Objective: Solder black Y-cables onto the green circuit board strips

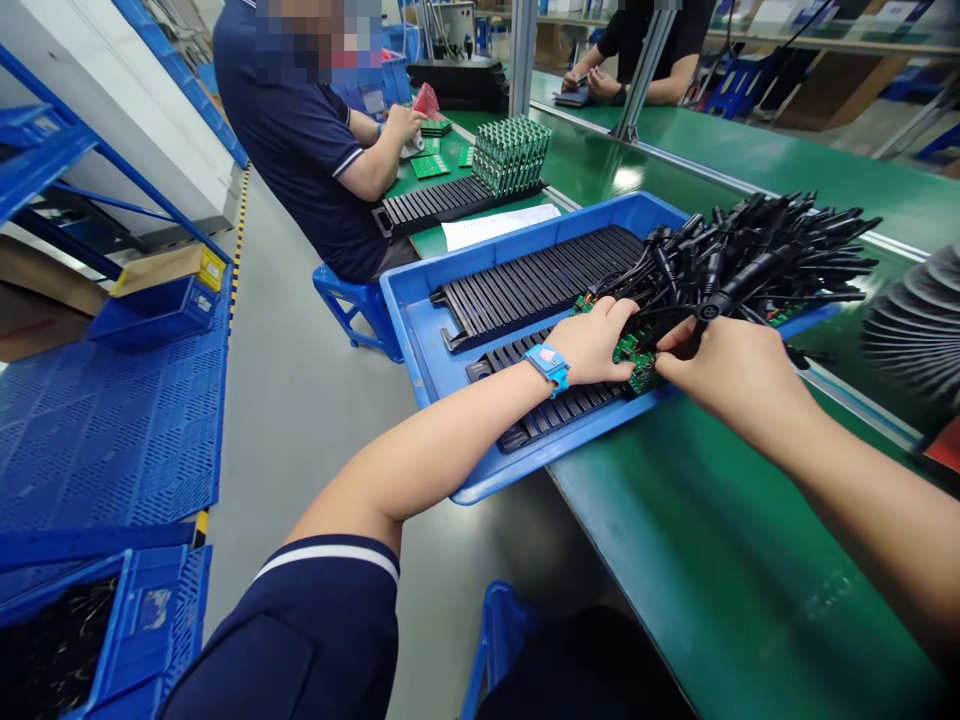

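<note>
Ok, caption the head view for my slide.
Left hand and right hand at the boards and cables, blue tray beneath.

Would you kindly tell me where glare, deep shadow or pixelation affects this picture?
Head view: white glare on the green tabletop beyond the blue tray; head view, bottom centre: deep shadow around the blue stool; head view, upper left: pixelation over the head of a seated co-worker.

No text, label or number is legible.
</note>
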The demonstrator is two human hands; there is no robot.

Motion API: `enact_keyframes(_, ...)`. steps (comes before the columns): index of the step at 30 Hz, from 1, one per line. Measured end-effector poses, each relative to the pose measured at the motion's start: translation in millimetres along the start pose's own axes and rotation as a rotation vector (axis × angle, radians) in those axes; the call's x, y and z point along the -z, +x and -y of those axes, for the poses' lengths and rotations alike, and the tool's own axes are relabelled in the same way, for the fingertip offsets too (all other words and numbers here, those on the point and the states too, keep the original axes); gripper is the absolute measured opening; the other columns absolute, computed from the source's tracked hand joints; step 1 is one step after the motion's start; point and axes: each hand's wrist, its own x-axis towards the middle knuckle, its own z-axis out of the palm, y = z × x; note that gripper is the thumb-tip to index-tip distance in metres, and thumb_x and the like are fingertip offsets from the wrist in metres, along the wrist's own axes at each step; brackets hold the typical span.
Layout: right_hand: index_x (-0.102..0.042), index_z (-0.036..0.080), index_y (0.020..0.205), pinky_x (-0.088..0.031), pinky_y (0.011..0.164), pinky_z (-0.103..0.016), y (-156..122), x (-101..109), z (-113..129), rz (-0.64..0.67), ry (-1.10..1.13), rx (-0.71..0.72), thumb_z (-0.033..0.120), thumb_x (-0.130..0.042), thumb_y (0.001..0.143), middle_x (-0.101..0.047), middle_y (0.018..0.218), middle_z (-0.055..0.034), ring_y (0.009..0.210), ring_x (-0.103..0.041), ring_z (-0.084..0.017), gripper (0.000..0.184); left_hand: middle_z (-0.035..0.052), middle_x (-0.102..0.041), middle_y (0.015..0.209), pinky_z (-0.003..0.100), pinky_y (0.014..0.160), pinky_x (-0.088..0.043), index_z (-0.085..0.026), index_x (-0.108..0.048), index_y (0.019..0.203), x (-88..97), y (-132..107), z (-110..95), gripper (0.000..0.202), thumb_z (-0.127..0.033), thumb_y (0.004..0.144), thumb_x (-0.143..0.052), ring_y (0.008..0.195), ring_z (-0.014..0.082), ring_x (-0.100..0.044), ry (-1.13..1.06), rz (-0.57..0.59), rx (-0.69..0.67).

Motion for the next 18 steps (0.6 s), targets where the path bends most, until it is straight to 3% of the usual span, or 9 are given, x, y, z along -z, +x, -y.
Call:
enact_keyframes(13, -0.061, 0.014, 0.09, -0.035, 0.06, -0.032, -8, -2, 15, 0.083, -0.182, -0.036, 0.023, -0.049, 0.077, -0.064, 0.077, -0.0139, 0.076, -0.062, -0.027, 0.02, 0.0099, -0.051, 0.115, 0.033, 0.071, -0.049, -0.014, -0.04, 0.119, 0.3, 0, 0, 0.06, -0.037, 0.069, -0.065, 0.096, 0.0243, -0.057, -0.044, -0.016, 0.006)
enact_keyframes(18, -0.06, 0.013, 0.1, -0.039, 0.059, -0.033, -13, -6, 15, 0.069, -0.223, -0.066, 0.026, -0.045, 0.08, -0.064, 0.087, -0.016, 0.078, -0.062, -0.029, 0.028, 0.0096, -0.053, 0.115, 0.031, 0.078, -0.049, -0.016, -0.043, 0.119, 7.9, 3, 7, 0.058, -0.032, 0.069, -0.07, 0.099, 0.0223, -0.057, -0.145, 0.063, -0.037)
